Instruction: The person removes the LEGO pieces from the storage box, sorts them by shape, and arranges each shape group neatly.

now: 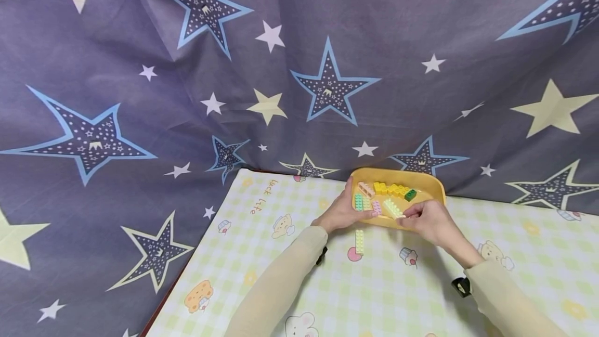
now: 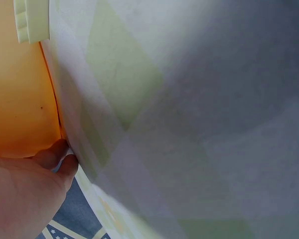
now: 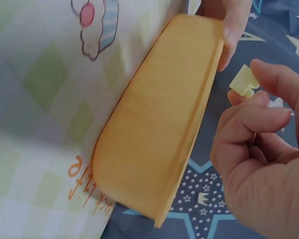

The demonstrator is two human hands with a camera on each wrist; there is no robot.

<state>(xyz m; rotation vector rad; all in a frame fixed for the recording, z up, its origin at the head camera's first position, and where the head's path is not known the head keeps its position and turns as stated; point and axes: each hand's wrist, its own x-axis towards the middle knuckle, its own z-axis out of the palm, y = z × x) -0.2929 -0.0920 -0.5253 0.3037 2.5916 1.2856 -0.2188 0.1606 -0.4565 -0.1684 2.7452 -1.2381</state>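
In the head view, a yellow-orange plastic tray [image 1: 432,187] stands at the table's back edge. My left hand [image 1: 343,209] grips its left end, thumb over the front rim; the left wrist view shows fingertips against the tray's wall [image 2: 25,99]. Between thumb and fingers, my right hand [image 1: 432,222] pinches a long pale yellow building brick [image 1: 392,208] over the tray's front right part. The right wrist view shows this brick's end [image 3: 244,82] above the rim. Inside lie yellow bricks [image 1: 398,190], a dark green brick [image 1: 410,194], a teal brick [image 1: 358,202], a peach brick [image 1: 366,189] and a pink brick [image 1: 376,207].
Another pale yellow brick [image 1: 359,242] lies on the checked tablecloth [image 1: 290,202] in front of the tray. A dark star-patterned curtain [image 1: 327,25] hangs right behind the table and tray. A black wrist device [image 1: 461,286] sits under the right sleeve.
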